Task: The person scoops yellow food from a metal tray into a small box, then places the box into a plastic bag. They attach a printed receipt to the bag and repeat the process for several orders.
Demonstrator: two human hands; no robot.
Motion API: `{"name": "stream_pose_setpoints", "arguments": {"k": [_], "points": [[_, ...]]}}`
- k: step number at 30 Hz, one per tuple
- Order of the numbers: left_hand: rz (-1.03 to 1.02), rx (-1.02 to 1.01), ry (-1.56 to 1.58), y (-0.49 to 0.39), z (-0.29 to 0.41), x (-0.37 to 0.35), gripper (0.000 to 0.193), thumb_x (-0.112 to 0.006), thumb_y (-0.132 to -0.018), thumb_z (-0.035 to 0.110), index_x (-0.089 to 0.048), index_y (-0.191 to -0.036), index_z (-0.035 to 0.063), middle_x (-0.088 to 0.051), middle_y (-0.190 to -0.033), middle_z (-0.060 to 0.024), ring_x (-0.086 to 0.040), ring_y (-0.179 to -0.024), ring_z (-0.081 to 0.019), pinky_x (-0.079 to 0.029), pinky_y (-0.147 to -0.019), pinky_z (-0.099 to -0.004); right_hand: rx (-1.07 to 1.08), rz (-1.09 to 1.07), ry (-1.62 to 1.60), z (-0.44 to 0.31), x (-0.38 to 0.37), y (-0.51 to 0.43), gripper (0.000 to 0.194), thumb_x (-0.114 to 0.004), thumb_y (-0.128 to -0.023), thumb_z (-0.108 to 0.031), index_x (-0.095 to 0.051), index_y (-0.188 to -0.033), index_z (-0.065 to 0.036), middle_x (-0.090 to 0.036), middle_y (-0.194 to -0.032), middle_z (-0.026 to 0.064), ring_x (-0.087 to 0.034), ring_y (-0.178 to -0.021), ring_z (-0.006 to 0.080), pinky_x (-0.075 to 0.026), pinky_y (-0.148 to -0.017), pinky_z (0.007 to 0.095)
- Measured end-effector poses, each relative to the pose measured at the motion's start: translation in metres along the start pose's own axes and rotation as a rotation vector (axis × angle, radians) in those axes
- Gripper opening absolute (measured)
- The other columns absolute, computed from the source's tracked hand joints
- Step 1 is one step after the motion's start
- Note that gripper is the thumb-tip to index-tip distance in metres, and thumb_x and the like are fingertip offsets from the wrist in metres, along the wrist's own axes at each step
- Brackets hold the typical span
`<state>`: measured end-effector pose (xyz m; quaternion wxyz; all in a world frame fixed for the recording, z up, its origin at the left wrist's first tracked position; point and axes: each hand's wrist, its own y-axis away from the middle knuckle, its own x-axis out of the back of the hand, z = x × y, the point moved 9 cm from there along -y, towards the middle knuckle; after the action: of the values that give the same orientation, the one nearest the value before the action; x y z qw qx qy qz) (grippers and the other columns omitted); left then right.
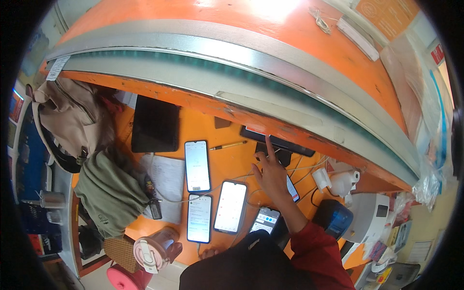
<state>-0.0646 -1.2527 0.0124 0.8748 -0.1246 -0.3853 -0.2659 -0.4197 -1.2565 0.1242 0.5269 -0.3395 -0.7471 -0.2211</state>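
My right hand reaches forward with its index finger extended onto the lit screen of a dark tablet, partly hidden beneath the orange shelf edge. It holds nothing. Only some fingers of my left hand show at the desk's near edge, beside a cable; dark cloth hides the rest. Between the hands lie several lit smartphones: one at the upper left, one below it, a larger one in the middle and one at the lower right. Another phone is partly behind my right wrist.
At left are a black tablet, papers, a beige bag, green cloth, keys and a lidded tumbler. A pen lies mid-desk. At right stand a paper roll and a white printer. Cables cross the desk.
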Motion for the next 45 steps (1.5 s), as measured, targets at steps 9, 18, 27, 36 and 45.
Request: {"name": "stream_pose_setpoints", "arguments": {"k": [9,18,27,36,45], "points": [[0.145,-0.048,0.152,-0.001,0.005,0.009,0.019,-0.057,-0.091,0.016,-0.055,-0.101,-0.0001,-0.060,-0.080,-0.0119,-0.059,-0.069,-0.0226,-0.046,-0.063,-0.0317,0.176,-0.031,-0.165,-0.005,0.007,0.178,0.018,-0.070,-0.080,-0.025,-0.065,-0.088,-0.010,-0.066,-0.104,0.0047,-0.065,-0.085,0.0225,-0.053,-0.067,0.0328],[0.273,-0.166,0.492,0.017,0.036,0.040,0.031,-0.061,-0.089,0.009,-0.048,-0.115,-0.0012,-0.057,-0.081,-0.0089,-0.055,-0.073,-0.0198,-0.044,-0.070,-0.0309,0.091,0.141,-0.410,-0.001,0.029,0.359,0.020,-0.070,-0.080,-0.032,-0.067,-0.084,-0.012,-0.067,-0.082,0.0011,-0.065,-0.076,0.0208,-0.052,-0.064,0.0322],[0.058,-0.877,0.599,0.086,0.260,0.001,0.015,-0.066,-0.082,-0.001,-0.056,-0.092,0.0014,-0.055,-0.082,-0.0078,-0.052,-0.077,-0.0217,-0.042,-0.075,-0.0324,-0.417,0.455,-0.335,0.106,0.079,0.519,0.021,-0.067,-0.084,-0.029,-0.066,-0.082,-0.008,-0.067,-0.081,0.0045,-0.064,-0.075,0.0239,-0.052,-0.065,0.0346],[-0.804,-1.263,0.876,0.413,0.414,-0.107,0.009,-0.067,-0.077,0.003,-0.059,-0.074,0.0024,-0.060,-0.073,-0.0098,-0.057,-0.070,-0.0268,-0.042,-0.069,-0.0366,-0.754,0.617,-0.327,0.208,0.120,0.738,0.017,-0.068,-0.083,-0.025,-0.069,-0.086,-0.008,-0.067,-0.075,0.0077,-0.065,-0.073,0.0253,-0.051,-0.065,0.0354],[-0.989,-1.127,0.698,0.523,0.461,-0.162,0.015,-0.060,-0.086,0.007,-0.059,-0.073,0.0002,-0.060,-0.074,-0.0111,-0.057,-0.072,-0.0267,-0.043,-0.069,-0.0348,-0.851,1.010,-0.416,0.340,0.192,0.856,0.009,-0.062,-0.085,-0.005,-0.068,-0.092,-0.003,-0.067,-0.085,0.0141,-0.065,-0.079,0.0287,-0.050,-0.066,0.0347]]}}
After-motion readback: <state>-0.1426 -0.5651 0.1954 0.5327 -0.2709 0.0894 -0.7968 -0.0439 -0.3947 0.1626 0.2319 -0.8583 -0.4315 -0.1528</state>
